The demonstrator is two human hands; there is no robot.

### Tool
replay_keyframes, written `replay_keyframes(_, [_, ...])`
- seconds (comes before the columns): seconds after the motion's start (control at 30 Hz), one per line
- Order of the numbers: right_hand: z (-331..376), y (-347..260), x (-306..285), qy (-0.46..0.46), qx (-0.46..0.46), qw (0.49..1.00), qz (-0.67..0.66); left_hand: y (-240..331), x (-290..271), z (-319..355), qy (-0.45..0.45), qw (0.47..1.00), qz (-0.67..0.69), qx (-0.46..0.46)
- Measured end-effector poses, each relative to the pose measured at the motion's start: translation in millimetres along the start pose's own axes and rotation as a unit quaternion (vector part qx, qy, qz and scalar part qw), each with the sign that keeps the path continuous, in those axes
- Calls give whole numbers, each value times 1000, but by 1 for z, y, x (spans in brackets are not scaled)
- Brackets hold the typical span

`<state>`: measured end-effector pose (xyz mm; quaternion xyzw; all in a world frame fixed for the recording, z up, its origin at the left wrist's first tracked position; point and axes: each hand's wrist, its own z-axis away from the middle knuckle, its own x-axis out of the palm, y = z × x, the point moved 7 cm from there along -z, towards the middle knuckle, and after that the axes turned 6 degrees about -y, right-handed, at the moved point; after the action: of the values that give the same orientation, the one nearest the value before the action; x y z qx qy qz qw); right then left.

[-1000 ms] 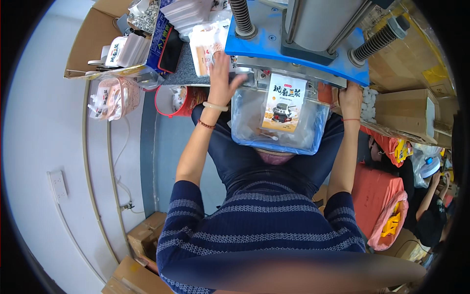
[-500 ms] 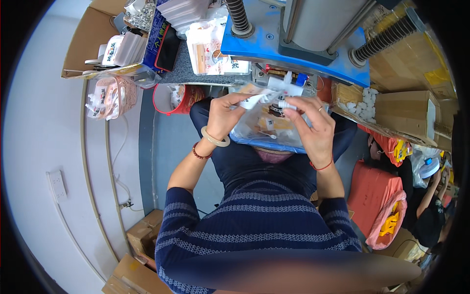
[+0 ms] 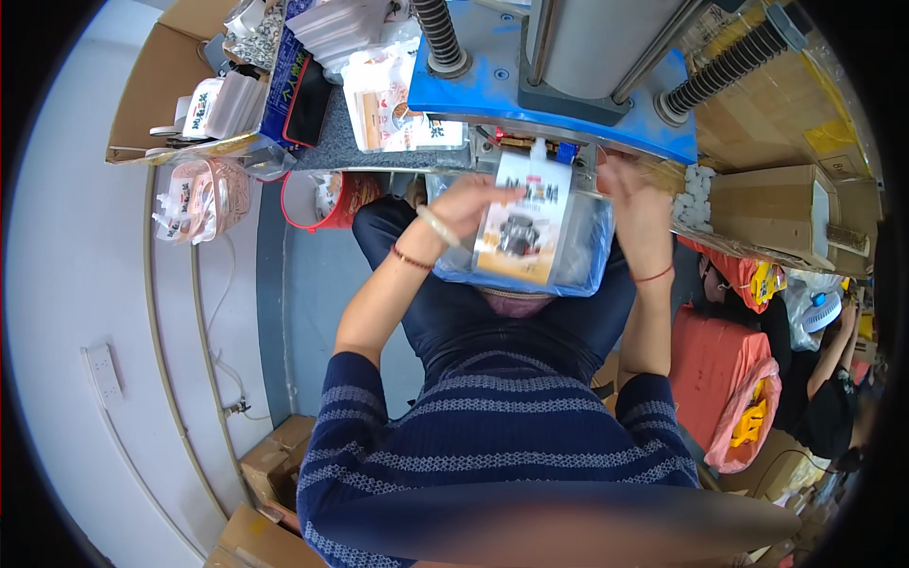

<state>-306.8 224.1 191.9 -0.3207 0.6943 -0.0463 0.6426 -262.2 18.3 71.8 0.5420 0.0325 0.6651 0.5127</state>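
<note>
A flat printed spout pouch (image 3: 519, 237), white above and yellow-orange below, has its spout pointing away from me, towards the press. My left hand (image 3: 470, 206) pinches the pouch by its left edge. To the right, my right hand (image 3: 644, 213) is apart from the pouch, near the front of the blue press (image 3: 530, 104). Its fingers are smeared by motion, so their grip cannot be made out. Beneath the pouch, a container lined with a blue plastic bag (image 3: 592, 270) rests on my lap.
Several white caps (image 3: 699, 194) lie beside a cardboard box (image 3: 767, 213) on the right. More pouches (image 3: 383, 104) lie on the grey worktop, next to a dark phone (image 3: 310, 102). A red bucket (image 3: 301, 225) stands below. At the far right are a coworker's arms (image 3: 833, 350).
The pouch now faces me flat, spout away, where before it was tilted between both hands. My right hand has left its spout and moved right.
</note>
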Motion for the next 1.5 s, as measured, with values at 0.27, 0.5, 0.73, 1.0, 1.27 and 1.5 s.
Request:
replay_keyframes(0.27, [-30,134,24,39,102,965,237,0,-10,-16,38,998,-8,39])
replay_keyframes(0.5, [-30,121,-2,117,131,952,249,110,-45,70,346,617,-589,391])
replay_keyframes(0.73, [-22,118,18,50,24,986,156,44,-61,70,273,446,-787,326])
replay_keyframes(1.0, [-11,117,18,51,24,991,123,67,-40,65,339,413,-750,390])
replay_keyframes(1.27, [11,55,-39,180,-15,983,-2,81,-7,101,294,530,-673,425])
replay_keyframes(1.5, [41,-60,10,-30,-107,967,-227,51,11,81,215,831,-438,268])
